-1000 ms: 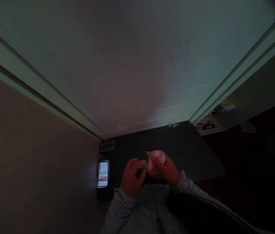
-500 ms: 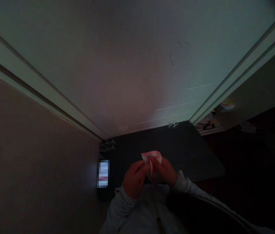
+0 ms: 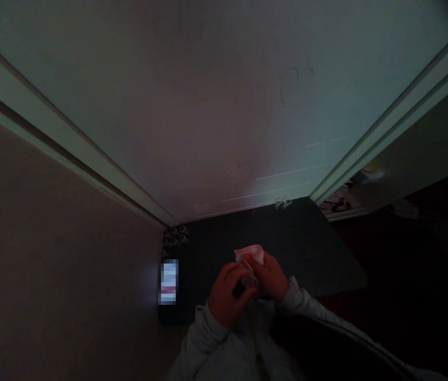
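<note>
A pink-and-white folded piece (image 3: pixel 250 252), like a strip of paper or soft film, stands up from my right hand (image 3: pixel 273 276), pinched between the thumb and fingers. My left hand (image 3: pixel 226 293) curls with thumb and fingertips around a small clear round piece (image 3: pixel 249 281), close below the pink one. Whether the two pieces are joined I cannot tell in the dim light. Both hands are close together above the near side of a dark table (image 3: pixel 303 248).
A lit screen, apparently a phone (image 3: pixel 168 282), lies at the table's left edge by the wall. Several small clear items (image 3: pixel 175 234) sit in the back left corner, and more clear pieces (image 3: pixel 283 201) at the back edge. A pale panel with heart shapes (image 3: pixel 237 172) rises behind.
My left hand has turned and moved slightly right and down, its fingers now curved around the clear round piece. The pink-and-white piece has shifted a little in my right hand.
</note>
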`<action>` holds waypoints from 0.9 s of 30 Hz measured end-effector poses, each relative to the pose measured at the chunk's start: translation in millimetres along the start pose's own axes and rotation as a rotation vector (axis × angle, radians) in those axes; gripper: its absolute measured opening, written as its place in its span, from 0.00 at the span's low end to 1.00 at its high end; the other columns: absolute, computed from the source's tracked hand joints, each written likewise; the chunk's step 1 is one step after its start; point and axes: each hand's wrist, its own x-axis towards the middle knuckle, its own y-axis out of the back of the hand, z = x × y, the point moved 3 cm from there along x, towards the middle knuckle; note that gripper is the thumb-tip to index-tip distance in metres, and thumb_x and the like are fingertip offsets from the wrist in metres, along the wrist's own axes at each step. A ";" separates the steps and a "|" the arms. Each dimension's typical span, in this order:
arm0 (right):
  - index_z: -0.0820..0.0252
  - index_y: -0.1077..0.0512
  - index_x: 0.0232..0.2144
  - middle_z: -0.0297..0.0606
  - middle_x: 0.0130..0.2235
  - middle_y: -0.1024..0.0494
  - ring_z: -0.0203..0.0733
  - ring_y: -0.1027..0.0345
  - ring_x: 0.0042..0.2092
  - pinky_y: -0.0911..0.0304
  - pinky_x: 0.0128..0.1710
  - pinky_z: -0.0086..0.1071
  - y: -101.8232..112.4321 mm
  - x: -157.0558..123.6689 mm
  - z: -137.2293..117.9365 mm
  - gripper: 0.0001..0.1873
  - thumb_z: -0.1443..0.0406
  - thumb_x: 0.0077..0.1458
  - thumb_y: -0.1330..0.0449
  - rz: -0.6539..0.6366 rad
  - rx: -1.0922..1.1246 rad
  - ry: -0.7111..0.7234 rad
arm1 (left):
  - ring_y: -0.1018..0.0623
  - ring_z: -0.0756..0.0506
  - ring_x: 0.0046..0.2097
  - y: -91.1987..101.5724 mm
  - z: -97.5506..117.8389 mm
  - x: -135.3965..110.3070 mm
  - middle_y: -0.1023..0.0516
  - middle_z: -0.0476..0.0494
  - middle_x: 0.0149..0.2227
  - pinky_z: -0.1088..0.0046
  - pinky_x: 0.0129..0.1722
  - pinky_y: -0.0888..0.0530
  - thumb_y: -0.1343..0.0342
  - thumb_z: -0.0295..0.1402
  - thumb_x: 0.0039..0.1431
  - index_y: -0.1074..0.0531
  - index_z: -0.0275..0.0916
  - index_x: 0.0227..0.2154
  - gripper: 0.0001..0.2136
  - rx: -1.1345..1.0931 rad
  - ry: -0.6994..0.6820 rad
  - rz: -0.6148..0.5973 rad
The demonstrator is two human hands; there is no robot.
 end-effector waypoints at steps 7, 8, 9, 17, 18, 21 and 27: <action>0.62 0.29 0.32 0.38 0.29 0.24 0.42 0.31 0.30 0.37 0.29 0.32 -1.9 0.7 5.8 0.15 0.56 0.49 0.42 0.060 0.052 -0.013 | 0.27 0.42 0.43 -1.1 3.7 2.1 0.27 0.40 0.40 0.64 0.42 0.27 0.44 0.28 0.51 0.34 0.39 0.39 0.11 -0.054 0.015 -0.007; 0.63 0.29 0.32 0.39 0.30 0.23 0.43 0.31 0.31 0.37 0.30 0.33 -1.4 1.1 5.6 0.15 0.56 0.49 0.42 0.067 0.057 -0.011 | 0.27 0.42 0.43 -1.4 3.8 2.1 0.27 0.40 0.41 0.63 0.42 0.27 0.45 0.26 0.51 0.34 0.39 0.40 0.12 -0.056 0.015 -0.006; 0.62 0.29 0.33 0.39 0.31 0.23 0.44 0.31 0.32 0.36 0.31 0.33 -0.9 1.4 5.1 0.15 0.57 0.48 0.41 0.070 0.063 -0.008 | 0.27 0.42 0.44 -1.7 3.9 2.1 0.28 0.39 0.41 0.63 0.43 0.28 0.46 0.25 0.50 0.34 0.39 0.40 0.13 -0.058 0.015 -0.005; 0.62 0.28 0.35 0.40 0.33 0.21 0.46 0.29 0.35 0.35 0.35 0.35 -3.8 1.5 5.5 0.16 0.56 0.48 0.41 -0.002 0.121 -0.002 | 0.28 0.42 0.45 -3.1 6.3 1.8 0.30 0.39 0.41 0.63 0.44 0.29 0.50 0.21 0.47 0.34 0.39 0.38 0.14 -0.081 -0.018 -0.018; 0.62 0.28 0.35 0.40 0.33 0.21 0.45 0.28 0.35 0.35 0.35 0.35 -4.4 1.4 5.8 0.17 0.56 0.48 0.41 -0.010 0.125 -0.002 | 0.28 0.42 0.45 -3.1 6.5 1.4 0.30 0.39 0.41 0.63 0.44 0.29 0.50 0.21 0.47 0.34 0.39 0.38 0.14 -0.085 -0.017 -0.015; 0.63 0.28 0.35 0.39 0.32 0.21 0.45 0.29 0.34 0.35 0.35 0.35 -5.4 0.6 5.7 0.17 0.56 0.48 0.41 -0.021 0.131 -0.003 | 0.29 0.42 0.45 -2.8 6.0 0.5 0.31 0.39 0.41 0.62 0.44 0.29 0.49 0.22 0.47 0.35 0.39 0.37 0.12 -0.095 -0.001 0.012; 0.62 0.27 0.36 0.39 0.33 0.22 0.44 0.29 0.35 0.35 0.35 0.35 -6.4 -0.3 5.8 0.16 0.57 0.49 0.41 -0.051 0.151 0.006 | 0.29 0.41 0.42 -0.2 3.5 1.1 0.32 0.41 0.38 0.61 0.41 0.29 0.44 0.28 0.49 0.34 0.39 0.31 0.06 -0.104 0.088 0.085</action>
